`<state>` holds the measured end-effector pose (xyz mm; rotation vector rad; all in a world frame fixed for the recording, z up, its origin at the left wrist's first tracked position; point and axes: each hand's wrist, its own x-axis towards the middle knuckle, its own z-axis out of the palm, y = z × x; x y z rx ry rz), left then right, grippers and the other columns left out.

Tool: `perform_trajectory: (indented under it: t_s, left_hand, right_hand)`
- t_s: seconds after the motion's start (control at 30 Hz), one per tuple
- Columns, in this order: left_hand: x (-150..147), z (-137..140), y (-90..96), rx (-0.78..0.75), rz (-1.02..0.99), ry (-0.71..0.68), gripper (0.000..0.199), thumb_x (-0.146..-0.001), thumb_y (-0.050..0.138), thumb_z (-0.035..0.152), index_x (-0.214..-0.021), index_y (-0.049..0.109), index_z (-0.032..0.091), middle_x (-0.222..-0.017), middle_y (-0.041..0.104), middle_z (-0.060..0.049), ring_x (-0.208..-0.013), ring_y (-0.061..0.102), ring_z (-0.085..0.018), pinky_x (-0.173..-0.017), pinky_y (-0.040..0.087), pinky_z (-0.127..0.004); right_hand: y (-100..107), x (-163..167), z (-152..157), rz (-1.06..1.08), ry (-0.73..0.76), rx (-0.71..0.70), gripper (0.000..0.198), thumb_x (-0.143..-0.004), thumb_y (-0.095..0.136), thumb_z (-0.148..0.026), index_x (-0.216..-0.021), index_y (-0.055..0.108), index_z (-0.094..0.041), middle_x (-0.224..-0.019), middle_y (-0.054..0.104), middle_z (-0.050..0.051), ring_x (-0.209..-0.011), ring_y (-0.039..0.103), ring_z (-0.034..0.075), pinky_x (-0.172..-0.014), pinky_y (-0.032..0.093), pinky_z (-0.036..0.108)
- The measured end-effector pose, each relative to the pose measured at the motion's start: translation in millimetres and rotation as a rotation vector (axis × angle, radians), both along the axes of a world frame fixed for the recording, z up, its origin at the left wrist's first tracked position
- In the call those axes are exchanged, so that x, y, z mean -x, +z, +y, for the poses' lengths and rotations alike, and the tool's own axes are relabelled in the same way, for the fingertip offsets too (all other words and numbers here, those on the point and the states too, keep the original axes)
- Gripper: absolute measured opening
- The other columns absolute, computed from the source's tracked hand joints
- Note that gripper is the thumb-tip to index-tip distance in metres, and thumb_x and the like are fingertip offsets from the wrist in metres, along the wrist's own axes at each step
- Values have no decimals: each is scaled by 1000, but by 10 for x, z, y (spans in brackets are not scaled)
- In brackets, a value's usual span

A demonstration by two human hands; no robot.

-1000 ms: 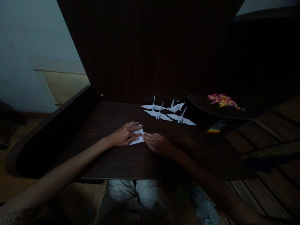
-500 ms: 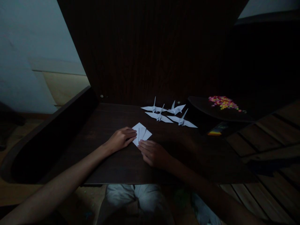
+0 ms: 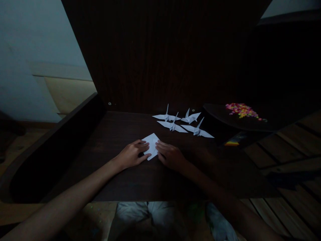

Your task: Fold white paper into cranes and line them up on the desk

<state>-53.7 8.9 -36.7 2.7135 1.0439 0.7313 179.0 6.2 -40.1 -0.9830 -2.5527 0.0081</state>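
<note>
A folded white paper square (image 3: 152, 146) lies on the dark desktop, turned so that a corner points away from me. Its face looks mostly flat; the dim light hides fine creases. My left hand (image 3: 132, 153) holds the left side, fingers on top and thumb at the near edge. On the right side, the bent fingers of my right hand (image 3: 170, 154) press the paper. Just beyond my hands several white origami cranes rest with wings spread, among them a front-right crane (image 3: 197, 130) and a front-left crane (image 3: 173, 126).
Small pink and yellow pieces (image 3: 243, 109) are heaped on a raised dark shelf (image 3: 215, 113) at the right. A tall dark panel (image 3: 160, 60) closes off the back, and a curved side board (image 3: 55, 140) bounds the left. The desk's front edge is above my knees.
The folded flaps that showed on the paper's face are no longer visible; a plainer face shows now. My right hand has shifted from the near corner up to the right side.
</note>
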Motion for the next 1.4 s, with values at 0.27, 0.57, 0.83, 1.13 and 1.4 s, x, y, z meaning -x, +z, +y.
perform_trajectory:
  t_s: [0.27, 0.57, 0.83, 1.13, 1.4]
  left_hand:
    - [0, 10, -35, -10, 12, -41, 36, -91, 55, 37, -120, 64, 18, -121, 66, -9, -113, 57, -24, -97, 50, -39]
    - [-22, -21, -32, -77, 93, -67, 39, -95, 48, 31, -131, 56, 18, -129, 60, -10, -112, 53, -25, -97, 49, -43]
    - [-110, -55, -12, -28, 81, 12, 35, -97, 46, 32, -124, 62, 17, -121, 59, -11, -104, 54, -23, -95, 48, -42]
    - [-128, -71, -16, -20, 99, 30, 36, -96, 46, 31, -126, 61, 17, -122, 58, -12, -106, 53, -25, -95, 48, -42]
    - [-93, -47, 27, 20, 154, -22, 39, -97, 45, 33, -130, 57, 17, -139, 50, -12, -111, 54, -26, -98, 44, -45]
  right_hand:
    - [-67, 4, 104, 13, 24, 43, 31, -92, 47, -19, -114, 66, -9, -125, 63, 15, -125, 53, 24, -102, 49, 36]
    - [-85, 31, 138, 30, 10, 38, 29, -93, 48, -21, -113, 68, -13, -123, 65, 13, -123, 55, 24, -103, 48, 39]
    - [2, 24, 222, -8, 25, 58, 25, -92, 54, -24, -110, 69, -13, -120, 66, 12, -113, 59, 24, -93, 52, 40]
    - [48, 21, 428, 137, -1, 162, 24, -78, 74, -28, -97, 67, -16, -94, 68, 7, -88, 59, 21, -78, 50, 34]
    - [-7, 10, 515, 248, 7, 201, 24, -70, 81, -28, -88, 70, -16, -90, 64, 6, -84, 59, 20, -76, 49, 34]
